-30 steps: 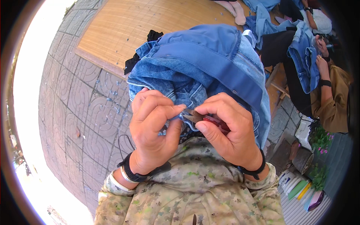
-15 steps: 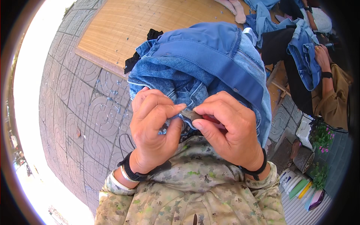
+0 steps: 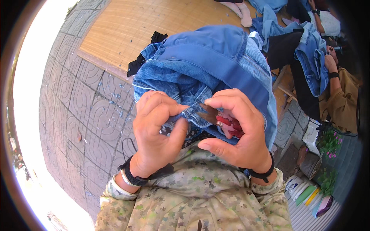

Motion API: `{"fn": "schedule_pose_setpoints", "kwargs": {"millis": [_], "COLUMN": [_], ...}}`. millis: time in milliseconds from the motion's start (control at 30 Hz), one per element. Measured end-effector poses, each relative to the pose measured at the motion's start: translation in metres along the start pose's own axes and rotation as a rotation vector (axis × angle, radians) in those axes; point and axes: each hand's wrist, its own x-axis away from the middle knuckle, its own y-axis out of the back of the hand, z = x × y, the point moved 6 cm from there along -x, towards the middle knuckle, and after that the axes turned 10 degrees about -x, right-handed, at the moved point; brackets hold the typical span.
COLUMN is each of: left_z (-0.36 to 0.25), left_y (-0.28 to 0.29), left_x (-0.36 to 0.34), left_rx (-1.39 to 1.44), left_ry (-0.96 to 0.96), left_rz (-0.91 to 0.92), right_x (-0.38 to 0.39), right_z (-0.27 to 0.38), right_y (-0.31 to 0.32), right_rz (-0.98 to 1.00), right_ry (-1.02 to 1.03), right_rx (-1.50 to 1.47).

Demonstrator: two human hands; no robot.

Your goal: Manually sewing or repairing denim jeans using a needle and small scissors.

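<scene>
Pinched tight: left hand [image 3: 156, 136] has thumb and forefinger clamped on a folded hem of the blue denim garment [image 3: 208, 65], right at the frayed edge. Right hand [image 3: 235, 133] is closed around small red-handled snips [image 3: 228, 125], blade tip poking out toward the left-hand pinch, almost touching the fabric.

Head view only: the garment is bunched up over the knees, just above both hands, draped toward a bamboo mat [image 3: 154, 27] on the patterned tile floor [image 3: 77, 115]. Another person [image 3: 339, 96] sits at the right with more denim, well apart.

Risks, my read: blade tip sits very near the left thumb, so a slip could nick it. Fabric is layered and bunched, so the snips could catch a lower layer. Cannot tell whether the blades are parted or not.
</scene>
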Motion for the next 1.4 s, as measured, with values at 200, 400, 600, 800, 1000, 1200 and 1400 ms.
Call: {"fn": "schedule_pose_setpoints", "kwargs": {"millis": [200,400,600,800,1000,1200,1400], "left_z": [-0.002,0.001,0.005,0.008,0.016,0.017,0.019], "left_y": [0.000,-0.005,-0.006,-0.012,-0.015,-0.018,-0.019], "left_x": [-0.005,-0.005,-0.010,-0.010,-0.014,-0.014,-0.011], "left_rx": [-0.016,-0.051,0.018,0.290,0.446,0.459,0.459], "left_ry": [0.014,0.052,-0.006,0.093,0.017,0.126,0.183], "left_rz": [0.097,0.113,0.206,0.190,0.197,0.306,0.331], "right_x": [-0.001,-0.011,-0.030,-0.038,-0.035,-0.026,-0.027], "right_z": [-0.010,-0.010,-0.024,-0.065,-0.075,-0.062,-0.037], "right_y": [0.003,0.003,0.010,-0.003,-0.001,0.004,-0.002], "right_rz": [0.057,0.012,-0.037,0.100,0.182,-0.061,0.108], "right_ry": [-0.170,-0.113,-0.258,-0.513,-0.626,-0.397,-0.152], "right_rx": [0.142,0.128,0.088,-0.473,-0.603,-0.623,-0.123]}}
